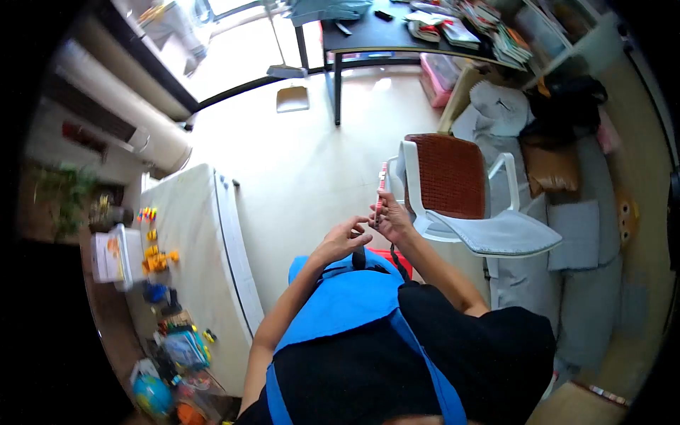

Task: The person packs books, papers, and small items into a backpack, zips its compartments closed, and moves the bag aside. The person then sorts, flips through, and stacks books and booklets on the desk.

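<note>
In front of my chest, my right hand (391,218) is closed around a thin, flat object with a red-and-white edge (382,177). It stands nearly upright and I see it edge-on, so its kind is unclear. My left hand (343,241) is just left of its lower end, fingers apart and bent, the fingertips close to it. Whether they touch it I cannot tell. A dark twisted cord (398,261) hangs below my right hand. Behind my blue apron (340,304), part of a red thing (392,259) shows low down.
A white chair with a brown woven seat pad (450,173) stands close on the right, before a grey sofa (584,304). On the left, a pale table (202,212) bears toys and a globe (152,393). Ahead are a dark desk (382,35) and a dustpan (292,99).
</note>
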`<state>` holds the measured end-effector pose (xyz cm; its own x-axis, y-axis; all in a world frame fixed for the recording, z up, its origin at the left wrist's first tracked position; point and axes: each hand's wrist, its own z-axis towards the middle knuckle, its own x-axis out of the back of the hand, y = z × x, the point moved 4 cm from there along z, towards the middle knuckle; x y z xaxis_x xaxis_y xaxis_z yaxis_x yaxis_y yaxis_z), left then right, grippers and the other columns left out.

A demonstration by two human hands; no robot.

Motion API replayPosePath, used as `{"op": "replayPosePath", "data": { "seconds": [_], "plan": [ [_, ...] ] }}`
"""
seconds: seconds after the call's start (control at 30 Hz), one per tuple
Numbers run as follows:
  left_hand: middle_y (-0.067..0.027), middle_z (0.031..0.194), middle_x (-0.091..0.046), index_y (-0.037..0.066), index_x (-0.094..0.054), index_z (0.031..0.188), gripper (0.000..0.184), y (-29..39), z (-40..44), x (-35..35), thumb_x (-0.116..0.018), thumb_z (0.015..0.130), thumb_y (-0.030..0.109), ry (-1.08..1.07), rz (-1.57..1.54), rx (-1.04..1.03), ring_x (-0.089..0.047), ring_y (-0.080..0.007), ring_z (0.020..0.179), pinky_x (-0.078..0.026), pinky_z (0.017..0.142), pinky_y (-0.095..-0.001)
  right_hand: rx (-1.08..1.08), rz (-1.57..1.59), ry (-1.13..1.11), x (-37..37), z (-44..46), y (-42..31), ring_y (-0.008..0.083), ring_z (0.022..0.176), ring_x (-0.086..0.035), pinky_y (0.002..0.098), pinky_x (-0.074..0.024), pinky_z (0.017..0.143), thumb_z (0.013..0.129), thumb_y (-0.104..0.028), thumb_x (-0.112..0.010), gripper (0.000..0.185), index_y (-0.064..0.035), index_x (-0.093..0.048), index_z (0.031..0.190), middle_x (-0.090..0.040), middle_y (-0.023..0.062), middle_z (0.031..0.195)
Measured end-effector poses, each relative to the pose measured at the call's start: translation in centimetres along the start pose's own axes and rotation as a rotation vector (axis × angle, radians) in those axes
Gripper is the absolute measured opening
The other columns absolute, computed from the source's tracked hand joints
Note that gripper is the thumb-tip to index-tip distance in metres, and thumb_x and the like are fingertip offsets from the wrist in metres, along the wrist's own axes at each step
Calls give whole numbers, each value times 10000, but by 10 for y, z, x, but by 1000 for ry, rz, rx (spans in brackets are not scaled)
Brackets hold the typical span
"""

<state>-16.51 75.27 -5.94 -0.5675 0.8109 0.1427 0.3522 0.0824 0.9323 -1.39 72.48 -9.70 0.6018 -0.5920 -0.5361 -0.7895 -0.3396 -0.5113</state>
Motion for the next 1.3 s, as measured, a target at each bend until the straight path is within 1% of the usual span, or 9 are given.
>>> {"op": "replayPosePath", "data": {
  "seconds": [0.13, 0.2, 0.33, 0.67, 0.8, 0.83, 1.07, 1.23, 1.3],
  "plan": [
    [-109, 1014, -604, 53, -494, 1246, 430, -3, 84, -9, -617, 876, 235, -356, 23, -3, -608, -156, 829, -499, 710, -286, 149, 202, 239, 49, 5, -37, 162, 575, -516, 309, -459, 517, 721, -376, -737, 353, -121, -493, 727, -516, 43, 704],
    [-86, 944, -603, 47, -506, 1231, 407, -15, 122, -1, -609, 882, 229, -458, -15, 19, -605, -152, 818, -496, 722, -285, 153, 382, 254, 77, 11, -37, 153, 511, -474, 304, -374, 464, 708, -393, -744, 361, -129, -502, 751, -500, 25, 639],
    [-137, 911, -623, 10, -547, 1164, 379, -35, 190, 65, -630, 858, 218, -422, 114, 126, -624, -171, 795, -512, 677, -284, 292, 506, 402, 81, 18, -49, 147, 524, -479, 306, -396, 469, 714, -390, -746, 375, -114, -499, 775, -507, 33, 690],
    [-127, 921, -649, 3, -569, 1118, 398, -46, 348, 212, -609, 842, 288, -404, 217, 328, -638, -179, 754, -495, 646, -290, 425, 664, 575, 37, 113, -96, 141, 530, -477, 284, -382, 461, 694, -360, -782, 377, -126, -504, 793, -471, 32, 698],
    [-128, 917, -645, -1, -567, 1117, 391, -25, 388, 227, -603, 843, 274, -469, 243, 319, -639, -178, 756, -485, 647, -288, 406, 761, 661, 19, 135, -105, 147, 534, -470, 295, -376, 464, 681, -367, -783, 410, -110, -491, 810, -472, 43, 713],
    [-119, 975, -635, 44, -558, 1140, 378, -27, 400, 227, -604, 858, 292, -501, 246, 328, -643, -187, 791, -481, 693, -302, 375, 774, 695, 25, 141, -107, 150, 536, -466, 305, -376, 468, 676, -374, -783, 427, -104, -485, 821, -472, 47, 719],
    [-101, 953, -633, 36, -553, 1134, 356, -18, 455, 224, -592, 877, 279, -540, 219, 402, -638, -174, 783, -480, 659, -284, 281, 861, 818, 66, 174, -141, 161, 530, -434, 323, -357, 479, 652, -419, -780, 482, -111, -454, 828, -440, 56, 729],
    [-119, 928, -639, 12, -553, 1131, 366, 5, 510, 234, -594, 865, 259, -374, 156, 362, -637, -176, 747, -474, 642, -286, 175, 822, 827, 114, 220, -185, 144, 416, -354, 309, -302, 407, 666, -402, -763, 439, -156, -406, 595, -332, -4, 509],
    [-116, 930, -639, 14, -554, 1122, 350, 15, 524, 245, -590, 869, 253, -309, 137, 367, -633, -165, 735, -468, 630, -279, 167, 657, 827, 133, 237, -218, 137, 427, -384, 301, -288, 382, 680, -399, -754, 410, -171, -425, 595, -376, -14, 524]
  ]
}}
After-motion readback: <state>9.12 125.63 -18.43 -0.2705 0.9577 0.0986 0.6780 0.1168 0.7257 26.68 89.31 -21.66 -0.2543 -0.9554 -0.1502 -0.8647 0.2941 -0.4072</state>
